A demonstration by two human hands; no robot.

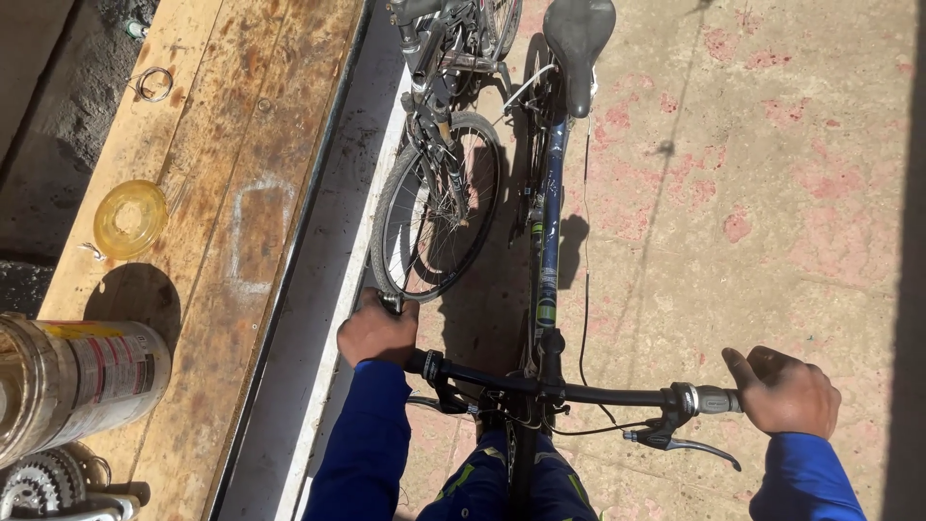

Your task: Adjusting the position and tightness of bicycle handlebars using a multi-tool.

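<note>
the left hand is closed over the left grip of a black handlebar, fingers wrapped around it; the right hand is clamped on the right grip, just outside the grey shifter and above the brake lever. both belong to a dark blue bicycle that stands on the blotched concrete floor, its frame running away from the person toward the black saddle at the top of the view. it looks like a stiff, fairly heavy metal thing that will swing at the front end, so the two grips seem the sound places to hold it; the cables hanging beside the frame are thin and could snag. a second bicycle's wheel leans just beside the frame on its left, close enough to catch. further left runs a stained wooden bench: a yellow plastic lid near its left edge, a wire ring toward the far end, a labelled can and a toothed sprocket at the near corner.
</note>
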